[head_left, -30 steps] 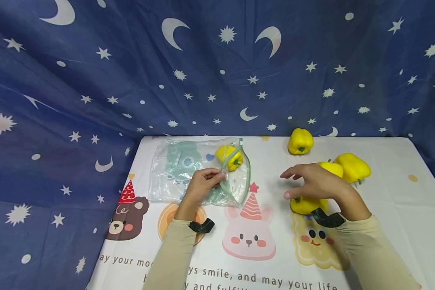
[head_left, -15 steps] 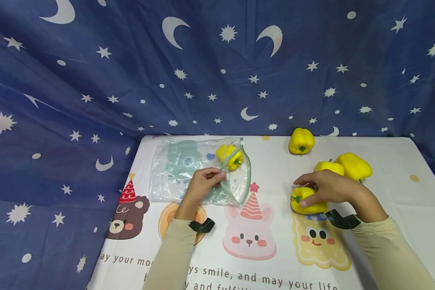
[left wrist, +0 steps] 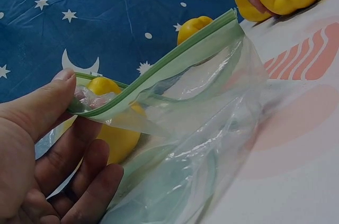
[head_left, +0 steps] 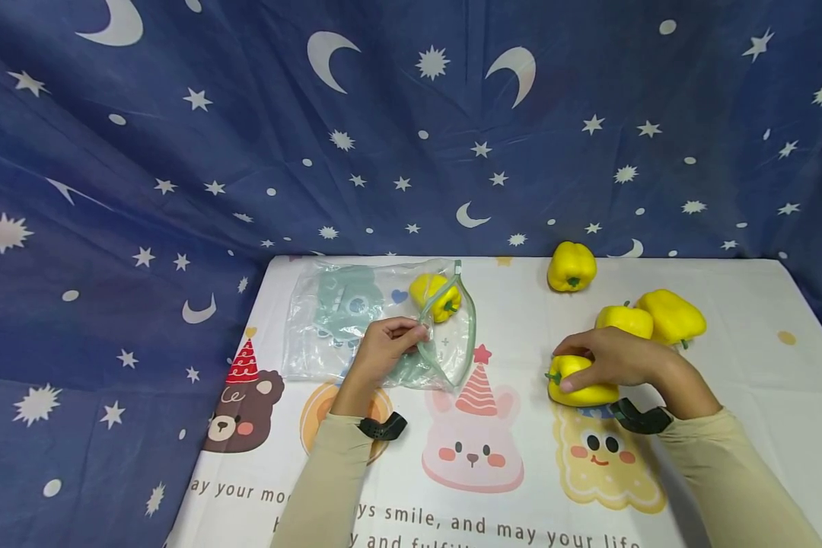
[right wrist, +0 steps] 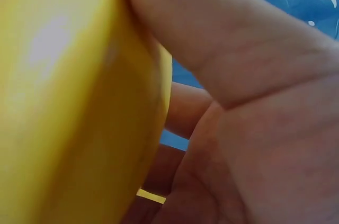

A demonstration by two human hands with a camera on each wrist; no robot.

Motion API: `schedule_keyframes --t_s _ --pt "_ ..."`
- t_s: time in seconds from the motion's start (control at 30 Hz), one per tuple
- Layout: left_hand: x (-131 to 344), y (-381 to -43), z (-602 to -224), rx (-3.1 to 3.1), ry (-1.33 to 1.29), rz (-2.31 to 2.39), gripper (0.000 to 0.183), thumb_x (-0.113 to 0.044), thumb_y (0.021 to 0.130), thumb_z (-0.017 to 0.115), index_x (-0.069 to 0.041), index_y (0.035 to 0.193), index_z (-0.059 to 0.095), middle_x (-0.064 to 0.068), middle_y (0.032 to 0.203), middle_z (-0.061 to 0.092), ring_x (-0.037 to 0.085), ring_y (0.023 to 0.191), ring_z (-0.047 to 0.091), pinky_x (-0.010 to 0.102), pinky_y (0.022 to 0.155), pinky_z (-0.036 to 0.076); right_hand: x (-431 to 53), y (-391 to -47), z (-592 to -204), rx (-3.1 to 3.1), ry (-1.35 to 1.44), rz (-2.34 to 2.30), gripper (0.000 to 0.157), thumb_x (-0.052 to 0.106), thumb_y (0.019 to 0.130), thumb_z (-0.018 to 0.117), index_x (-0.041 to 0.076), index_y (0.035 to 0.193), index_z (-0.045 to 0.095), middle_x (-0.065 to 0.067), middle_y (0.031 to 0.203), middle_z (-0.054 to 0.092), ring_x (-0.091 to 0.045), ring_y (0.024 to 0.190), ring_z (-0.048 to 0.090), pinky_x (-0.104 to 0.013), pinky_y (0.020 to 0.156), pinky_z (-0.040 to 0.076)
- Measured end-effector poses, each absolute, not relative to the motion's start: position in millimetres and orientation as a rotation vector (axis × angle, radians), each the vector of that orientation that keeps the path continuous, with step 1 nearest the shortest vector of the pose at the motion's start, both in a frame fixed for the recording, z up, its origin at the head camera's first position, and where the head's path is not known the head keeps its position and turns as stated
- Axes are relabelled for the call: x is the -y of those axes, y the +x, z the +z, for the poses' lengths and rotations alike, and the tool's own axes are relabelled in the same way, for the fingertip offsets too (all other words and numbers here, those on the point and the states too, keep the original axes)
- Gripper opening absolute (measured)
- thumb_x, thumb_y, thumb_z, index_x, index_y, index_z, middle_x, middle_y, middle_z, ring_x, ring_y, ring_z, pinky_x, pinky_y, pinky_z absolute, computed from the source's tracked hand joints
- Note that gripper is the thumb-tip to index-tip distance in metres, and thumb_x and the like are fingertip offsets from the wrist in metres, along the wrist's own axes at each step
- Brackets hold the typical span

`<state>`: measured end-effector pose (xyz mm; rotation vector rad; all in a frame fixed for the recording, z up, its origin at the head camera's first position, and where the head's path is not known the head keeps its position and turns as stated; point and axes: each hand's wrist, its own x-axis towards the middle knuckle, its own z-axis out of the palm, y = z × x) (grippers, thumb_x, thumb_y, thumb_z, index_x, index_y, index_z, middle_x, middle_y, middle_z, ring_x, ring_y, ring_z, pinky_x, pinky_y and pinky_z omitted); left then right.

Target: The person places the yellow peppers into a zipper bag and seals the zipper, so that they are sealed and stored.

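Note:
My left hand (head_left: 386,352) pinches the green-edged rim of a clear zip bag (head_left: 336,358) between thumb and forefinger; in the left wrist view the bag's mouth gapes. Inside the bag, near its mouth, lies a yellow bell pepper (head_left: 425,289). On the right side of the table, my right hand (head_left: 616,358) grips another yellow bell pepper (head_left: 575,392), thumb on the near side and fingers over the far side. Its green stem points left. The right wrist view is filled by this pepper (right wrist: 69,97) and the thumb; the fingertips are hidden behind it.
Two yellow bell peppers (head_left: 670,316) lie touching just beyond my right hand. Another bell pepper (head_left: 571,266) stands at the table's back edge by the blue star-patterned curtain (head_left: 411,114). A white printed cloth (head_left: 473,517) covers the table.
My right hand has come down from above the nearest bell pepper, first shifting right, and its fingers have closed around it. My left hand and the bag have stayed put.

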<state>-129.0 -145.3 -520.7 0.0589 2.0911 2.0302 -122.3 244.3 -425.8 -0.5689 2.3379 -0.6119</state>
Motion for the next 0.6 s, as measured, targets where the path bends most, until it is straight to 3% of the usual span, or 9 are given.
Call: schedule_keyframes --t_s 0.3,0.6 --pt "145.0 -129.5 -521.4 -2.085 0.064 2.032 0.021 -0.02 0.095 0.075 0.0 0.104 0.074 -0.004 0.086 0.078 0.011 0.084 0.072 0.025 0.076 0.059 -243.7 -124.7 -429.3 -2.332 -0.575 -0.627 0.057 0.054 0.087 0.076 0.016 0.128 0.066 0.006 0.11 0.071 -0.013 0.095 0.06 -0.036 0.087 0.05" --pt "145.5 -129.5 -521.7 -2.089 0.068 2.036 0.021 -0.02 0.095 0.075 0.0 0.104 0.075 -0.004 0.086 0.078 0.011 0.084 0.071 0.025 0.075 0.059 -241.5 -125.0 -433.4 -2.407 -0.601 -0.677 0.062 0.055 0.088 0.075 0.013 0.132 0.064 0.002 0.117 0.069 -0.015 0.101 0.059 -0.042 0.095 0.051"
